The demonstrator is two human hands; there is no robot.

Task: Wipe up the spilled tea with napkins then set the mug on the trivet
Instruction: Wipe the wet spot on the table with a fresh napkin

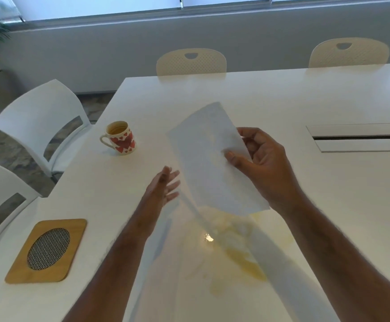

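Napkin (pixel 209 156), white and flat, slants lengthwise from far-left to near-right, pinched by right hand (pixel 264 166); left hand (pixel 164 189) spread

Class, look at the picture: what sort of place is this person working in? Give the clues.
Probably an office meeting room: a long white table with a cable slot, matching chairs along it, and a wide window with blinds.

A single wide-angle view is given from head height, aimed forward and down over the white table (pixel 259 101); both forearms are seen close below, chairs and window beyond.
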